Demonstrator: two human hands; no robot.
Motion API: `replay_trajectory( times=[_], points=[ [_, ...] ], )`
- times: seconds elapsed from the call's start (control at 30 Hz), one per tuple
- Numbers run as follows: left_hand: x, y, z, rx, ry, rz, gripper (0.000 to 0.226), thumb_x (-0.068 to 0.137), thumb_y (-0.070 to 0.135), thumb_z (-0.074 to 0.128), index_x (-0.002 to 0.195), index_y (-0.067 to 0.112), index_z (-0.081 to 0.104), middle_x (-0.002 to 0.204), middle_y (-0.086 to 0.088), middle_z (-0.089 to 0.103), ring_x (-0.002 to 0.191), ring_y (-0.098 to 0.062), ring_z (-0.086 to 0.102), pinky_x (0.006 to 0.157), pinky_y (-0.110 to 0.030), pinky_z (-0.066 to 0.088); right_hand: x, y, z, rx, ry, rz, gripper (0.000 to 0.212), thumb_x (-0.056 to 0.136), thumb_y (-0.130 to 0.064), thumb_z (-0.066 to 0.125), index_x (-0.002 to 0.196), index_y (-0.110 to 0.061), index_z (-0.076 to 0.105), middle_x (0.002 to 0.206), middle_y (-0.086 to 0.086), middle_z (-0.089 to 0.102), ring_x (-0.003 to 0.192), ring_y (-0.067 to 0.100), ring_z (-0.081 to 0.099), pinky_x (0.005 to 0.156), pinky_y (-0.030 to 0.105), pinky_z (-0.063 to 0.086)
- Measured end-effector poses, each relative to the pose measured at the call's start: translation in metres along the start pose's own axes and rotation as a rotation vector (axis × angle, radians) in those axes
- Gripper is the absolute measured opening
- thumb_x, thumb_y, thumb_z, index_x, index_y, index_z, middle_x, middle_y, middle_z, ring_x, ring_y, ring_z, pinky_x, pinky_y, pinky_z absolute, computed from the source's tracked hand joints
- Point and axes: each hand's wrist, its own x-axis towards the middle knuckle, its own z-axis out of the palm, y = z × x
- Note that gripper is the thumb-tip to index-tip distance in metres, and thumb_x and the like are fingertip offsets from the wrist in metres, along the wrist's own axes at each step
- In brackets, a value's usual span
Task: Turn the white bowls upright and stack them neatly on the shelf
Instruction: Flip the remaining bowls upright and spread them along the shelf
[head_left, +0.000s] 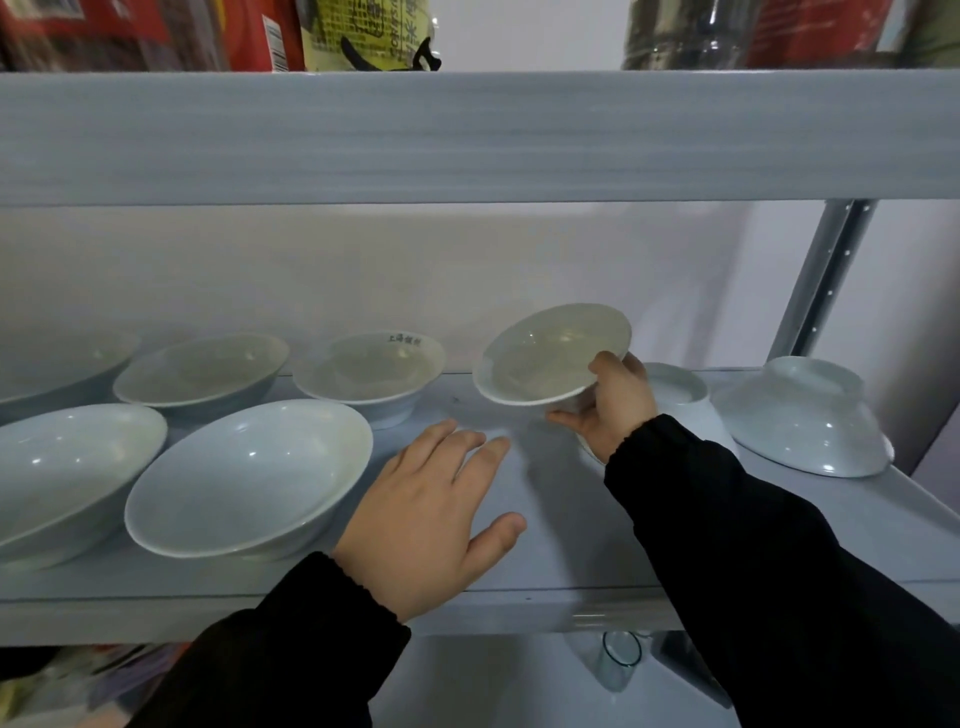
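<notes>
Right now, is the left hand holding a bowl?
No, the left hand lies flat and open on the shelf, while the right hand holds the bowl.

Five bowls are set right way up on the left part of the shelf (550, 525): two at the front (249, 478) (67, 467) and three behind (200, 371) (370, 370) (57, 358). One bowl (553, 353) is held tilted above the middle of the shelf by the right hand (610, 410), and the left hand (431, 519) is laid flat on the shelf, just right of the front bowls. Two bowls are placed upside down to the right, one (802, 415) far right and one (680, 400) behind the right hand.
</notes>
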Motion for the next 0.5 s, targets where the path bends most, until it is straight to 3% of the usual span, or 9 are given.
replay_trajectory(
  times=[0.1,0.23,0.33,0.5],
  points=[
    [0.002,0.0,0.0,0.001,0.003,-0.017,0.065,0.093,0.061,0.041,0.138,0.017,0.053,0.132,-0.006,0.058,0.132,-0.034,0.049,0.098,-0.047,0.05,-0.003,0.007,0.008,-0.016,0.019,0.04,0.04,0.094,-0.012,0.043,0.133,-0.019,0.044,0.119,0.012,0.054,0.104,0.04,0.06,0.06,0.06,0.058],
    [-0.001,-0.001,0.003,0.011,-0.003,-0.025,0.064,0.092,0.06,0.042,0.137,0.016,0.054,0.129,-0.005,0.059,0.13,-0.034,0.05,0.095,-0.047,0.051,-0.008,0.015,0.014,-0.094,0.048,0.132,0.03,0.093,-0.004,0.04,0.12,-0.007,0.053,0.121,0.016,0.055,0.099,0.046,0.06,0.051,0.045,0.058],
    [-0.004,-0.003,0.004,0.009,-0.009,-0.029,0.065,0.092,0.06,0.043,0.138,0.016,0.053,0.13,-0.006,0.059,0.13,-0.034,0.05,0.097,-0.047,0.051,-0.007,0.016,0.013,-0.153,0.021,0.138,0.038,0.096,-0.002,0.042,0.134,-0.002,0.045,0.123,0.014,0.052,0.09,0.04,0.061,0.054,0.041,0.06],
    [-0.009,-0.004,0.005,-0.002,-0.005,-0.041,0.065,0.092,0.059,0.044,0.138,0.015,0.054,0.129,-0.006,0.059,0.13,-0.034,0.05,0.096,-0.048,0.051,-0.009,0.019,0.014,-0.158,0.08,0.023,0.073,0.097,0.002,0.035,0.156,-0.036,0.014,0.131,-0.004,0.032,0.085,0.03,0.053,0.054,0.052,0.059]
  ],
)
